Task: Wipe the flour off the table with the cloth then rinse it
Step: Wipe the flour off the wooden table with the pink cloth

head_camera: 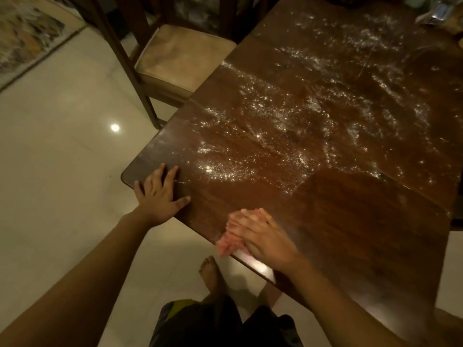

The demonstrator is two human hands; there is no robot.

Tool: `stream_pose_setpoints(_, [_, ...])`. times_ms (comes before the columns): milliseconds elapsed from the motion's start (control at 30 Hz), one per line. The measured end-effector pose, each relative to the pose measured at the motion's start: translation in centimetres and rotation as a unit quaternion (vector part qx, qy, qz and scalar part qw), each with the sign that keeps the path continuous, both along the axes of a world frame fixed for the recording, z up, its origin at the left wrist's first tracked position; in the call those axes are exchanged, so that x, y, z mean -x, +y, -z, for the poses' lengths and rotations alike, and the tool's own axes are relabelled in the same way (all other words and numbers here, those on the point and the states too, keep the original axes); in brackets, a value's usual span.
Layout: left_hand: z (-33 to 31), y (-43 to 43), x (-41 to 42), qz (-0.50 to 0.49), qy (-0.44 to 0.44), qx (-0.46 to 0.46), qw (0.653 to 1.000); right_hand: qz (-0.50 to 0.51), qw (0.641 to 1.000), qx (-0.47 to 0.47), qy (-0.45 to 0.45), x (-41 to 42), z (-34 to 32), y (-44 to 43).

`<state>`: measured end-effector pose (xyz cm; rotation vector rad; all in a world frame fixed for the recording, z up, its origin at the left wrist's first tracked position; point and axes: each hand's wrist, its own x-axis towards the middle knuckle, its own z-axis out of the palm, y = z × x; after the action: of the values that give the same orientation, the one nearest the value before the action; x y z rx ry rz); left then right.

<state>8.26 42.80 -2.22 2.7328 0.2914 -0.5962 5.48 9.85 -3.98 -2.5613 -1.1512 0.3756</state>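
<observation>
My right hand, fingers nearly straight, presses the crumpled pink cloth onto the near edge of the dark brown wooden table. My left hand rests flat, fingers spread, on its corner. Scattered white flour speckles the tabletop beyond.

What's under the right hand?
A pink cloth lies under the right hand, at the table edge. Its fringe shows past the fingers; the part beneath the palm is covered.

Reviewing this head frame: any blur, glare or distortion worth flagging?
Head view: dim warm lighting; the right hand and the pink cloth under it are motion-blurred; lamp glare spots the pale tiled floor and the dark wooden table near its edge; wide-angle distortion stretches the edges.
</observation>
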Motion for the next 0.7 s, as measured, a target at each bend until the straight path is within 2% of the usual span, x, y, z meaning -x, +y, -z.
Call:
stream_pose_setpoints(33, [0.0,0.7,0.0,0.011,0.005,-0.004,1.0,0.042,0.999,-0.012,0.002,-0.8,0.3,-0.8])
stream_pose_setpoints(67, [0.0,1.1,0.1,0.022,0.007,-0.01,1.0,0.127,0.991,-0.028,0.016,-1.6,0.2,-0.9])
stream_pose_setpoints(133, [0.1,1.2,0.2,0.033,0.008,-0.018,0.999,0.33,0.943,-0.039,0.03,-3.1,-0.4,1.3])
stream_pose_setpoints(167, [0.3,1.1,0.2,0.033,0.01,-0.019,0.999,0.397,0.917,-0.026,0.022,-3.6,-0.9,3.3])
stream_pose_setpoints(200, [0.4,1.0,0.2,0.032,0.011,-0.018,0.999,0.42,0.907,-0.015,0.013,-3.8,-1.2,5.5])
stream_pose_setpoints(233, [0.5,1.0,0.2,0.031,0.013,-0.018,0.999,0.399,0.917,-0.012,0.011,-3.7,-1.5,7.5])
stream_pose_setpoints(267, [0.6,1.1,0.2,0.03,0.014,-0.017,0.999,0.338,0.941,-0.015,0.02,-3.2,-1.7,9.1])
stream_pose_setpoints(333, [0.8,1.3,0.2,0.02,0.006,-0.01,1.0,0.152,0.987,-0.002,0.045,-1.7,-1.8,10.8])
stream_pose_setpoints(400, [1.1,1.4,0.4,0.01,-0.008,0.0,1.0,0.02,0.999,0.002,0.045,-1.0,-1.7,10.1])
stream_pose_setpoints(467, [1.2,1.4,0.5,0.007,-0.013,0.007,1.0,-0.024,0.999,-0.006,0.031,-1.5,-1.3,8.1])
stream_pose_setpoints(533, [1.1,1.4,0.4,0.007,-0.019,0.015,1.0,0.01,1.0,-0.007,0.021,-2.9,-0.7,6.3])
stream_pose_setpoints(667, [0.4,1.3,0.3,0.004,-0.006,0.034,0.999,0.226,0.973,-0.024,0.044,-6.4,-1.6,8.9])
stream_pose_setpoints(700, [0.2,1.4,0.2,0.005,-0.005,0.033,0.999,0.251,0.966,-0.018,0.052,-6.7,-1.9,10.5])
